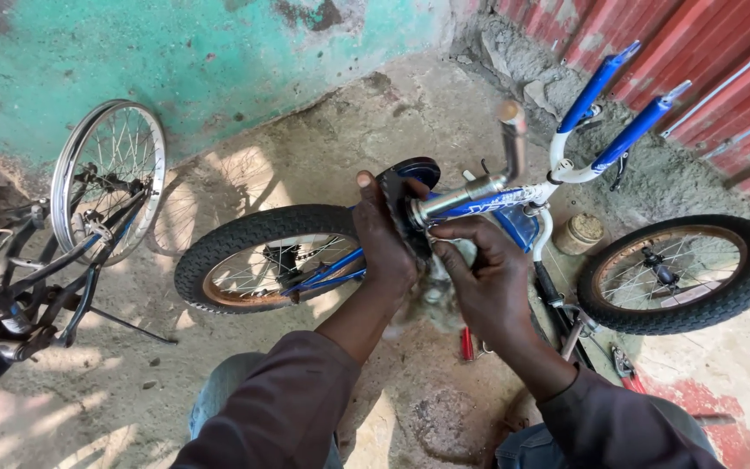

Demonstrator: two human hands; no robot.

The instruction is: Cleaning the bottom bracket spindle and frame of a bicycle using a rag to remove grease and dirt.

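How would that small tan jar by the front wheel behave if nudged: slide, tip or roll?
The tan jar stands upright and looks squat, so it would probably slide or scrape rather than tip. The concrete ground is rough and sandy, which likely resists sliding. If knocked over, its round body could roll toward the front wheel.

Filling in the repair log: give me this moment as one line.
left hand: grips chainring | right hand: fingers at bottom bracket | blue bicycle: upside down on concrete floor | second bicycle: left
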